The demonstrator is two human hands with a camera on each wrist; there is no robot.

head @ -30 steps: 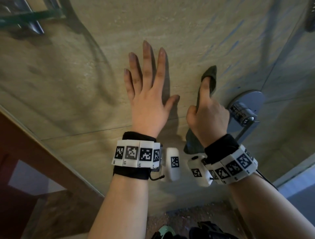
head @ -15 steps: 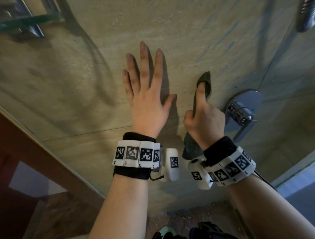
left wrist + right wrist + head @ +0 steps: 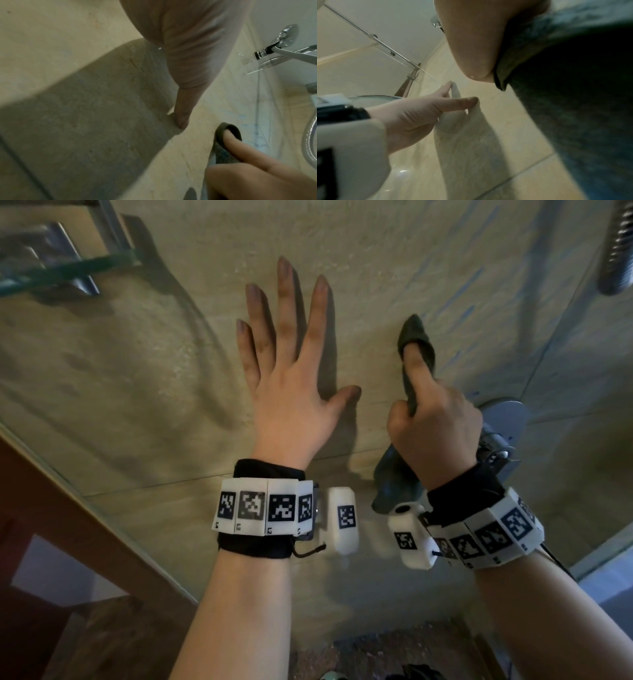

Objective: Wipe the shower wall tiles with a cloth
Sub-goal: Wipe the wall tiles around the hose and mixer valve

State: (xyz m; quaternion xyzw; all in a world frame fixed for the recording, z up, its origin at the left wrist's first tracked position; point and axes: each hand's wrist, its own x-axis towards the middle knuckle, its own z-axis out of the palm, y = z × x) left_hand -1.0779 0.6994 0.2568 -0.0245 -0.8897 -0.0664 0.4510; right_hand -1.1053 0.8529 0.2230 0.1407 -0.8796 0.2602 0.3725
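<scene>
The beige shower wall tiles [image 3: 171,378] fill the head view. My left hand [image 3: 291,364] lies flat on the wall, fingers spread and straight. To its right, my right hand [image 3: 431,419] grips a dark grey-green cloth [image 3: 416,337]; its index finger is stretched out and presses the cloth's tip against the tile. More cloth [image 3: 394,484] hangs below the fist. In the left wrist view the cloth [image 3: 226,143] wraps around the pressing fingertip, just right of my left thumb [image 3: 181,116]. The right wrist view shows the cloth [image 3: 573,108] close up and my left hand [image 3: 426,112] on the wall.
A round chrome shower valve [image 3: 500,436] sits right behind my right hand. A glass shelf on a metal bracket [image 3: 65,268] juts out at upper left. A metal shower hose [image 3: 620,251] hangs at upper right. A glass panel edge [image 3: 85,508] runs along the lower left.
My right hand with the cloth has slid a little left and down along the tile, away from the valve. My left hand has stayed flat on the wall.
</scene>
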